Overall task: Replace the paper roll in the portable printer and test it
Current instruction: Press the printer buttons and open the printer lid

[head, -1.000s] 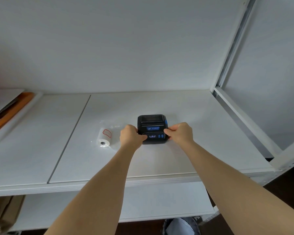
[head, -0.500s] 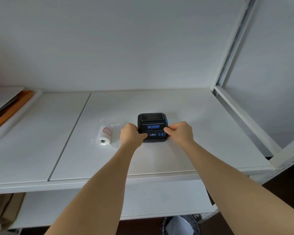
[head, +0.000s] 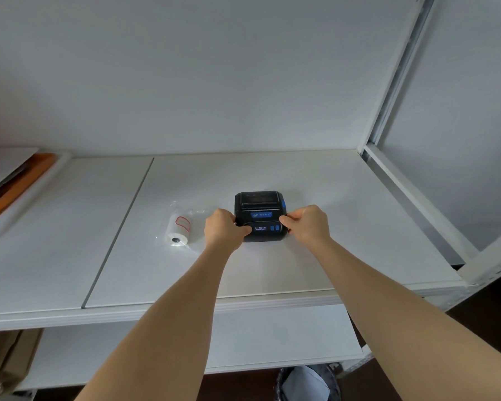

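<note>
Hands: your left hand (head: 223,231) and right hand (head: 308,225) each curl round a near corner of the printer, thumbs on its front.
Shelf (head: 315,180): the white board carries everything.
Printer (head: 259,211): mid-shelf, lid down; likely a light, rigid plastic box, smooth-sided, so take it by both flanks.
Paper roll (head: 177,233): lying just left of your left hand, in clear wrap; probably light, slippery, easily dented, so grasp it across its width.

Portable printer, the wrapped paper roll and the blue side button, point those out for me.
portable printer (head: 261,215): head view, on the blue label across its top.
paper roll (head: 177,230): head view, on the white side of the roll inside its clear wrap.
blue side button (head: 283,204): head view, on the tab at the printer's right edge.
</note>
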